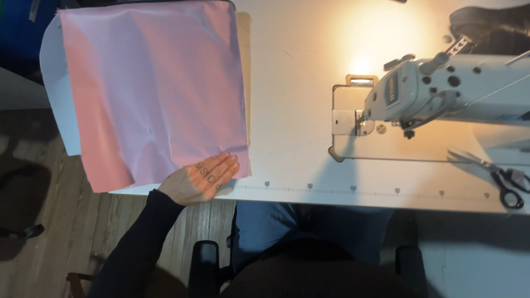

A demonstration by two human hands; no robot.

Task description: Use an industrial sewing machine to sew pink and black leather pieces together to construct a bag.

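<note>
A large sheet of pink fabric point(154, 88) lies spread over the left part of a white sewing table point(292, 83), its left edge hanging past the table. My left hand point(201, 177) rests flat on the fabric's near right corner, fingers together and pointing right, in a black sleeve. My right hand is out of view. A white sewing machine point(436, 91) stands at the right, its needle area lit by a lamp.
Black-handled scissors point(499, 176) lie at the table's right front edge. A ruler strip point(353, 189) runs along the front edge. A chair with black armrests point(203, 265) and my blue-trousered legs sit below. Wooden floor shows at the left.
</note>
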